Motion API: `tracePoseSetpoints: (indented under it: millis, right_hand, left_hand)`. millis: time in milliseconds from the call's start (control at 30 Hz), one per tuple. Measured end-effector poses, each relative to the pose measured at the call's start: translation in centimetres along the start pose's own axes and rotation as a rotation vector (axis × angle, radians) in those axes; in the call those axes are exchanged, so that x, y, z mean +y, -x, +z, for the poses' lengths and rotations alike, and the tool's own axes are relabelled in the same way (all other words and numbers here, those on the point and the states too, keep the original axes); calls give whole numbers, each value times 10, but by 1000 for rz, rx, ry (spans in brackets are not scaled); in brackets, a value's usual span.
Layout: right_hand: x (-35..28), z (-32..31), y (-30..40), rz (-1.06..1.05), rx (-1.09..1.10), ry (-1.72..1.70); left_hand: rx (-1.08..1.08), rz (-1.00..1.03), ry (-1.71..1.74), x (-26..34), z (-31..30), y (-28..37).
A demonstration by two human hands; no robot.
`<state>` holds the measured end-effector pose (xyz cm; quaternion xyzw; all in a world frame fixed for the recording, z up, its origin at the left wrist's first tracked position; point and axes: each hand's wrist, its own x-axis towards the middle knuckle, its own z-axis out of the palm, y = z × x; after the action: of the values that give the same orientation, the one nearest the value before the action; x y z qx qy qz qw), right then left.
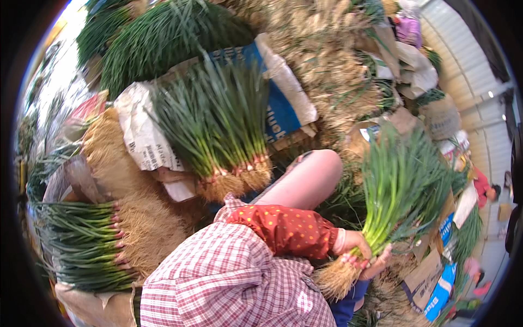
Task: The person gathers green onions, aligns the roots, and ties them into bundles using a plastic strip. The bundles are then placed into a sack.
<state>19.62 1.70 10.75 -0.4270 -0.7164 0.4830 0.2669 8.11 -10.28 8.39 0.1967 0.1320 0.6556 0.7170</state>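
Note:
A thick bunch of spring onions (386, 196) is held between both hands, its leaves fanned towards the upper right and its pale roots pointing lower left. My left hand (354, 244), in a red dotted sleeve, grips the stems just above the pinkish bulbs. From the other side, my right hand (376, 263) holds the same bunch near the bulbs, its palm partly hidden. Beyond the pink-clad knee, a row of spring onions (216, 135) lies on printed paper sacking (286, 110). Checked cloth (220, 278) covers much of the lower middle.
Stacked spring onions (86, 245) with matted roots lie at left, and a large green heap (163, 41) at upper left. Root-covered piles (322, 53) fill the upper middle. Paper sacks (425, 274) and more onions stand at right. Other people (484, 186) are at the far right.

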Motion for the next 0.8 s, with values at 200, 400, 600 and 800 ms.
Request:
tracePoseSetpoints:
  millis: [200, 400, 600, 800]
  right_hand:
    - [-18, -9, 3, -286, 78, -107]
    - [-109, 20, 28, -170, 324, -151]
    - [-78, 45, 9, -366, 153, -282]
    - [-62, 79, -43, -418, -858, -1234]
  left_hand:
    - [-61, 88, -19, 19, 26, 10]
    - [-288, 210, 164, 44, 59, 15]
    - [-190, 407, 19, 104, 66, 38]
    - [239, 634, -193, 140, 63, 57]
